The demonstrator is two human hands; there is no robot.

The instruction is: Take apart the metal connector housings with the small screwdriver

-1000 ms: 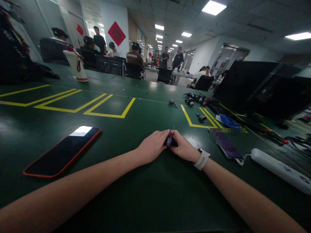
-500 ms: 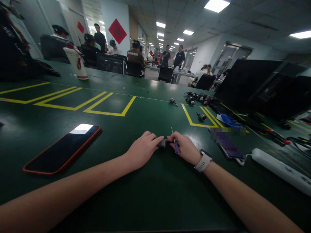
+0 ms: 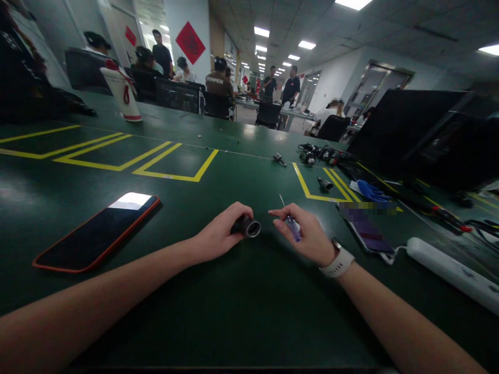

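Metal part (image 3: pixel 246 226): sat right of the orange-edged phone (image 3: pixel 93 239); judged stiff, dense, slick; best held round its barrel;
Left hand (image 3: pixel 220 231): thumb and fingers clamped on that barrel;
Right hand (image 3: pixel 307 236): farther from the phone; fingertips apart, purple-handled screwdriver (image 3: pixel 293 228) held within.

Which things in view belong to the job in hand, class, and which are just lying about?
Likely in the job:
dark cylinder, in the left grip
screwdriver, in the right grip

Apparently just lying about:
orange-edged phone
purple-screened phone
cup
power strip
loose part within yellow tape, possibly related
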